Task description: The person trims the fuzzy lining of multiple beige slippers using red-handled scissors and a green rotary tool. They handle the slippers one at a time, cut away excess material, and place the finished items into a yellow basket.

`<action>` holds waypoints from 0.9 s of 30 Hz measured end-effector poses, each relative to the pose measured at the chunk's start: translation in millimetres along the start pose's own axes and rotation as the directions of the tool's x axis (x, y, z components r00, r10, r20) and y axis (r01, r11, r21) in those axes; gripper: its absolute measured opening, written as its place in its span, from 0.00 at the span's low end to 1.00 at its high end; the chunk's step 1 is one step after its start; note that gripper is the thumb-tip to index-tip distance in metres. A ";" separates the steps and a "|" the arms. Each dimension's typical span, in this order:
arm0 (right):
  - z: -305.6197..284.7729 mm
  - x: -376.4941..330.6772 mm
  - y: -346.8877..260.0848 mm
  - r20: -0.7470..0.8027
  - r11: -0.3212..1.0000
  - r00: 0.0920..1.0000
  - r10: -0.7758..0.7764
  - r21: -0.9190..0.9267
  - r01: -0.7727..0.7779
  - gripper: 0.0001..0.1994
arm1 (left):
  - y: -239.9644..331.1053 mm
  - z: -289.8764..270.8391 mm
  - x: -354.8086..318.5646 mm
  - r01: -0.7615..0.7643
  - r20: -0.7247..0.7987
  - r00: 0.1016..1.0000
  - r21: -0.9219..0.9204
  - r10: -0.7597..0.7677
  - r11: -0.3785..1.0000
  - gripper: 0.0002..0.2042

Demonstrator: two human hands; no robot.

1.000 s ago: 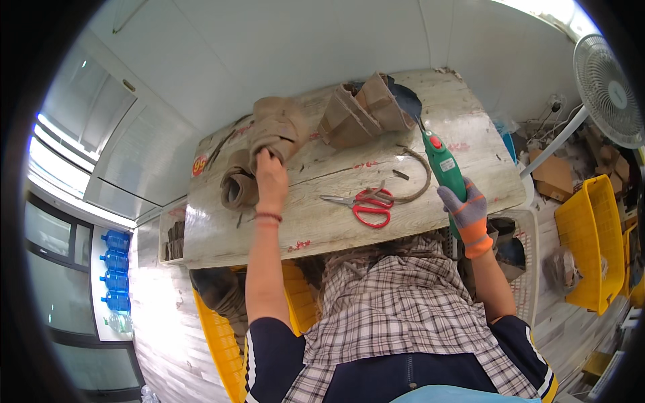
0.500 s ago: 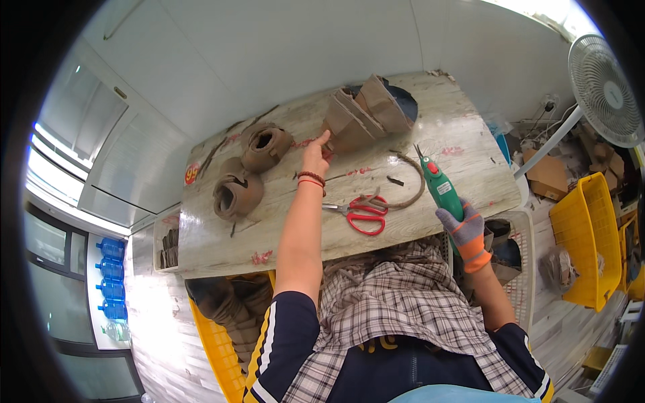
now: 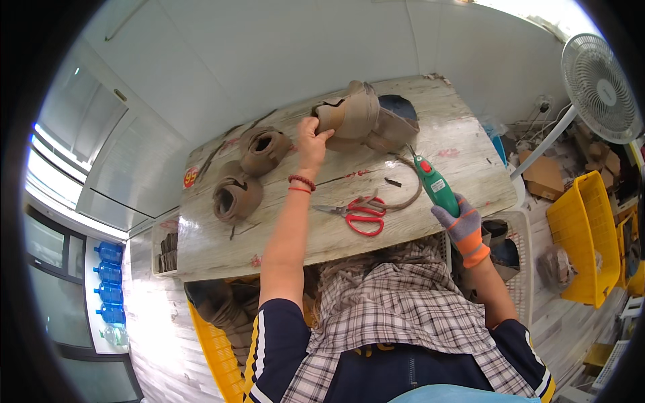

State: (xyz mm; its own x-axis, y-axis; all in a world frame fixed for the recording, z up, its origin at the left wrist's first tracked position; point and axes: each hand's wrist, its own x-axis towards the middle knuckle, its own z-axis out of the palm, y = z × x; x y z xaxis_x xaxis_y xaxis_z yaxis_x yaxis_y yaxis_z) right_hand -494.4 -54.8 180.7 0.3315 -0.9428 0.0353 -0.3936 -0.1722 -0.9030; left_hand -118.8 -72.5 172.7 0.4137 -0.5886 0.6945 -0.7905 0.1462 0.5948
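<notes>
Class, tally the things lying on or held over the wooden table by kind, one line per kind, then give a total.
Brown boot pieces: 3 (two rolled ones, one larger gripped by the left hand)
Red-handled scissors: 1
Green power tool, in the gloved right hand: 1
Total: 5

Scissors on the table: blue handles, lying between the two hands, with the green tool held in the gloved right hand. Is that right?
Not quite. In the head view the scissors have red handles, not blue. The rest stands: they lie on the table between the hands, and the gloved right hand holds the green tool.
</notes>
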 end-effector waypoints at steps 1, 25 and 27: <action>1.2 0.7 0.9 0.001 1.000 1.000 -0.014 -0.005 0.014 0.27 | 3.0 -5.1 1.1 0.016 -0.002 1.000 -0.023 -0.016 1.000 0.11; 14.0 5.9 -5.3 0.085 0.961 0.972 -0.219 -0.153 0.229 0.30 | -21.1 -82.9 27.4 0.323 0.049 0.932 -0.555 -0.358 0.766 0.10; 14.7 7.9 -1.4 0.079 0.956 0.966 -0.245 -0.149 0.255 0.31 | -16.1 -86.2 28.1 0.290 0.008 0.943 -0.517 -0.334 0.805 0.10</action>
State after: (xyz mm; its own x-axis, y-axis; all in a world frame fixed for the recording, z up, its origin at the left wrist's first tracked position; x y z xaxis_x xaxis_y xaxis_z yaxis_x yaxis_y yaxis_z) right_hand -478.6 -57.8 176.0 0.4846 -0.8462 0.2216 -0.4193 -0.4470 -0.7902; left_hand -55.5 -22.9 217.5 0.6505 -0.6097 0.4529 -0.2833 0.3585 0.8895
